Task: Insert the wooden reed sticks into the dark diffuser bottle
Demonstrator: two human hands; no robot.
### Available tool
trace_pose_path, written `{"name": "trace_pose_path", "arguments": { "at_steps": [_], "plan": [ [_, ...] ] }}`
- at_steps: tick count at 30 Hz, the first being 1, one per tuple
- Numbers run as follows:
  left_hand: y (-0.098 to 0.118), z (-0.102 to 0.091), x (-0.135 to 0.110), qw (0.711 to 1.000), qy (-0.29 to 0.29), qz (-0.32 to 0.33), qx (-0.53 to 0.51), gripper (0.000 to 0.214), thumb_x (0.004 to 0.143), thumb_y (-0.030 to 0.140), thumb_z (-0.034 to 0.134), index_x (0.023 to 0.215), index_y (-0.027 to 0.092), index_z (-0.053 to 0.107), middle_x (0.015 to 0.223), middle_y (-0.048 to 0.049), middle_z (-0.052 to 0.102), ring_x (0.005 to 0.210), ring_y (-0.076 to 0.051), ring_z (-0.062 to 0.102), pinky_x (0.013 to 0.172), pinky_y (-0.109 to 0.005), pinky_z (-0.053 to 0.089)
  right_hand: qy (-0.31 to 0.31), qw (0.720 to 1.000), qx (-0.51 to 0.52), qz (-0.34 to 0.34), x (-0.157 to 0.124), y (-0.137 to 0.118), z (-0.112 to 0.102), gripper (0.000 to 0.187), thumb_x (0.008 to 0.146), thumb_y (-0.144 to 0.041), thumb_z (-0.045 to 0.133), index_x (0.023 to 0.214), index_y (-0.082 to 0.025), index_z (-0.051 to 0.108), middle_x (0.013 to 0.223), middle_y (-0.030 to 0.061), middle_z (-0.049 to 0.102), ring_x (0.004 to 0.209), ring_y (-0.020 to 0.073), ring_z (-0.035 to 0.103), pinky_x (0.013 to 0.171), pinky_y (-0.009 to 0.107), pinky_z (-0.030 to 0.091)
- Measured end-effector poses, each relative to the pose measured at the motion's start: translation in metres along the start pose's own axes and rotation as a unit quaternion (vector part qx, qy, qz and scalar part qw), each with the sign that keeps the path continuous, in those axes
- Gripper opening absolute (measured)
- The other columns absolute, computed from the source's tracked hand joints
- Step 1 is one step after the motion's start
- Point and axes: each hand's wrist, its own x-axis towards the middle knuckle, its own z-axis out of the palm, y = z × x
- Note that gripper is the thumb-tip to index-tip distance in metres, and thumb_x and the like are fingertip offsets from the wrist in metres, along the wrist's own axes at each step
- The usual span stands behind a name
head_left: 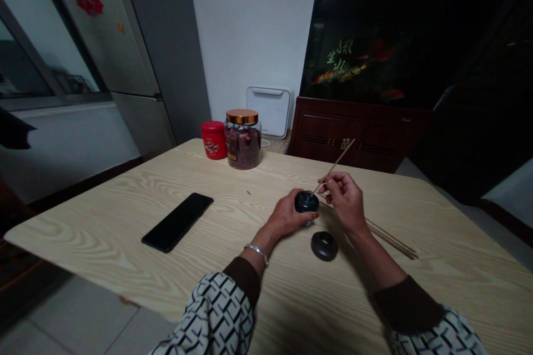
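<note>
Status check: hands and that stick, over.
Left hand gripping dark round holder. Right hand pinching thin stick, tip at holder. Dark domed piece beside; nothing blocking.

Left grip curled closed, palm inward; right grip pinched, fingertips up; both forearms angled inward, sleeves low.

Table: pale matt wood grain. Phone: glossy black. Jar: clear glass, coppery metal lid. Holder: dark glaze.
</note>
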Motion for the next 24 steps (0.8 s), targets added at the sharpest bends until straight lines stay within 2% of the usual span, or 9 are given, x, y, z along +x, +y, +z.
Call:
{"name": "trace_pose_path", "arguments": {
  "at_steps": [3, 5, 8, 10, 13, 19, 24],
  "plan": [
    [-0.001, 0.000, 0.000, 1.000, -0.001, -0.001, -0.004, 0.068, 0.067, 0.046, 0.083, 0.125, 0.020, 0.059, 0.108, -0.0069, 0.070, 0.099, -0.023, 0.065, 0.089, -0.033, 0.051, -0.045, 0.996, -0.073, 0.032, 0.008, 0.009, -0.033, 0.031, 0.089, -0.051, 0.056, 0.093, -0.020, 0.058, 0.094, 0.0065, 0.068, 0.069, 0.0153, 0.062, 0.051, 0.025, 0.043],
    [-0.001, 0.001, 0.001, 1.000, -0.001, -0.002, -0.007, 0.068, 0.067, 0.045, 0.083, 0.125, 0.019, 0.059, 0.107, -0.0074, 0.070, 0.099, -0.023, 0.065, 0.089, -0.034, 0.051, -0.072, 0.979, -0.190, 0.029, 0.020, 0.019, -0.065, 0.028, 0.089, -0.047, 0.055, 0.089, -0.020, 0.061, 0.088, 0.0058, 0.068, 0.068, 0.0164, 0.062, 0.058, 0.028, 0.044],
    [-0.002, 0.001, 0.001, 1.000, -0.005, -0.003, -0.017, 0.067, 0.067, 0.044, 0.083, 0.125, 0.019, 0.059, 0.107, -0.0074, 0.071, 0.098, -0.023, 0.066, 0.089, -0.033, 0.052, -0.128, 0.910, -0.392, 0.033, 0.030, 0.040, -0.110, 0.017, 0.083, -0.034, 0.058, 0.079, -0.020, 0.065, 0.078, 0.0050, 0.069, 0.070, 0.0188, 0.062, 0.067, 0.031, 0.045],
    [-0.002, 0.001, 0.001, 1.000, -0.007, -0.003, -0.021, 0.067, 0.067, 0.043, 0.084, 0.125, 0.019, 0.059, 0.106, -0.0074, 0.071, 0.097, -0.023, 0.066, 0.088, -0.033, 0.052, -0.185, 0.863, -0.465, 0.064, 0.029, 0.052, -0.127, 0.013, 0.080, -0.030, 0.060, 0.075, -0.020, 0.067, 0.077, 0.0050, 0.070, 0.071, 0.0195, 0.062, 0.067, 0.031, 0.044],
    [-0.003, 0.001, 0.001, 1.000, -0.005, 0.004, -0.019, 0.065, 0.068, 0.043, 0.083, 0.124, 0.018, 0.059, 0.106, -0.0075, 0.071, 0.097, -0.023, 0.066, 0.089, -0.034, 0.052, -0.245, 0.828, -0.492, 0.110, 0.021, 0.062, -0.133, 0.008, 0.075, -0.027, 0.064, 0.076, -0.020, 0.069, 0.079, 0.0044, 0.071, 0.073, 0.0189, 0.063, 0.066, 0.029, 0.042],
    [-0.004, 0.002, 0.001, 1.000, -0.004, 0.007, -0.023, 0.064, 0.069, 0.041, 0.082, 0.124, 0.018, 0.059, 0.107, -0.0069, 0.070, 0.098, -0.023, 0.065, 0.090, -0.034, 0.051, -0.255, 0.814, -0.509, 0.114, 0.017, 0.065, -0.126, 0.006, 0.076, -0.021, 0.063, 0.074, -0.020, 0.069, 0.079, 0.0043, 0.072, 0.073, 0.0162, 0.061, 0.066, 0.025, 0.040],
    [-0.006, 0.002, 0.001, 1.000, -0.007, 0.009, -0.020, 0.065, 0.069, 0.042, 0.082, 0.125, 0.018, 0.058, 0.107, -0.0074, 0.070, 0.099, -0.023, 0.065, 0.091, -0.035, 0.051, -0.258, 0.804, -0.526, 0.101, 0.019, 0.062, -0.127, 0.016, 0.082, -0.027, 0.056, 0.077, -0.020, 0.069, 0.084, 0.0056, 0.072, 0.073, 0.0168, 0.060, 0.062, 0.026, 0.037]
  ]
}}
